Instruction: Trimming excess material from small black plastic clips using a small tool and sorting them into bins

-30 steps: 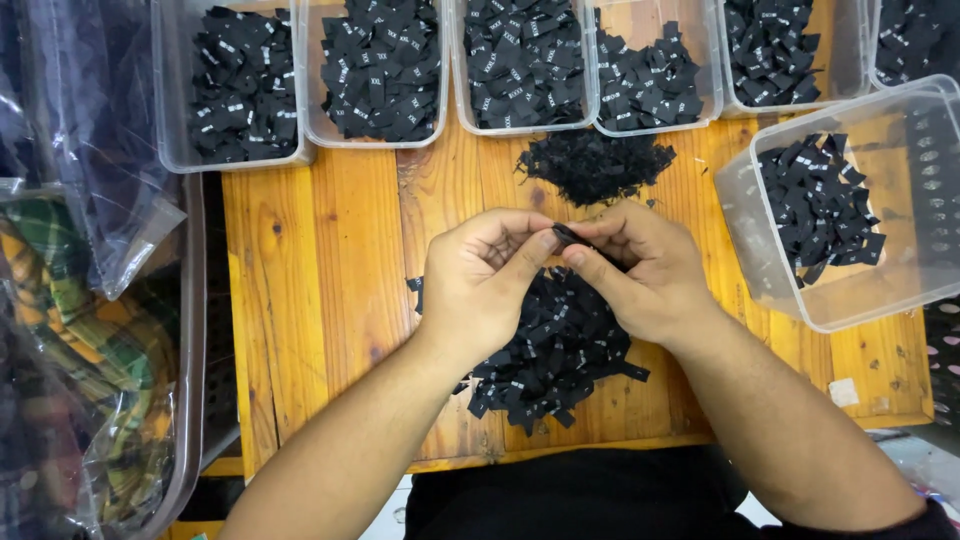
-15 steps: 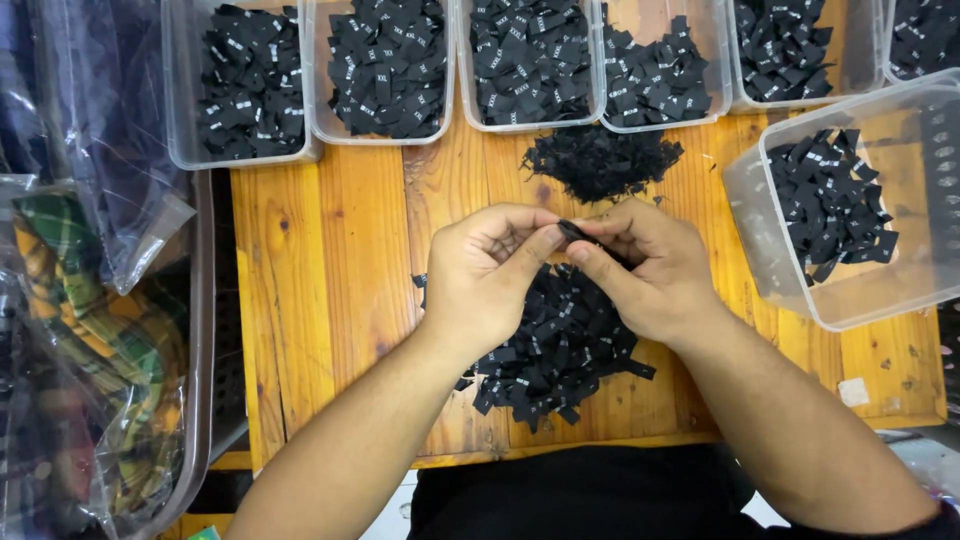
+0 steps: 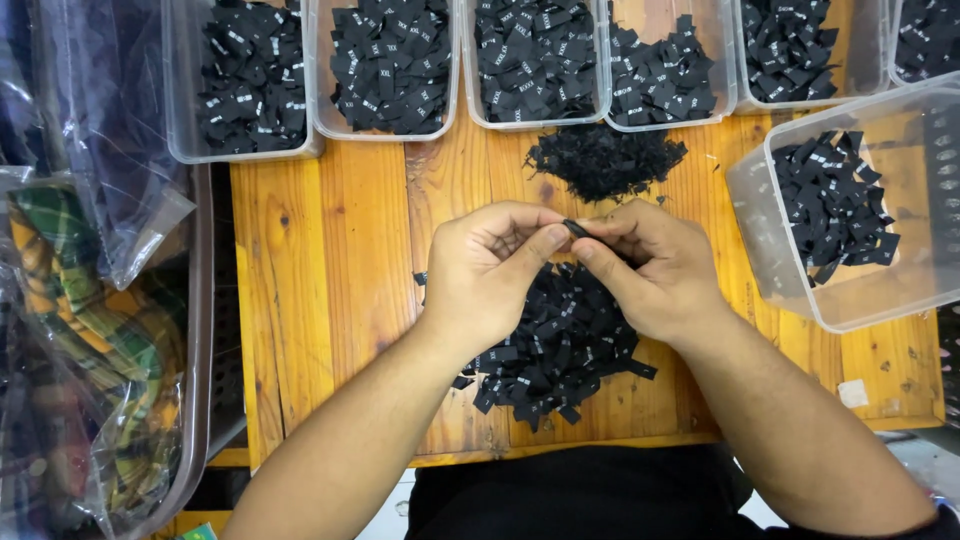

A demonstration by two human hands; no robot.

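My left hand and my right hand meet above the middle of a wooden table. Together their fingertips pinch one small black fabric label. Right under the hands lies a loose heap of black labels with white marks. A second, smaller pile of black scraps sits just beyond the hands.
A row of clear plastic bins filled with black labels lines the far edge. Another clear bin with labels stands tilted at the right. Bagged checked fabric fills a tray at the left.
Both hands stay together on the label, with only small finger shifts. The view has drifted slightly.
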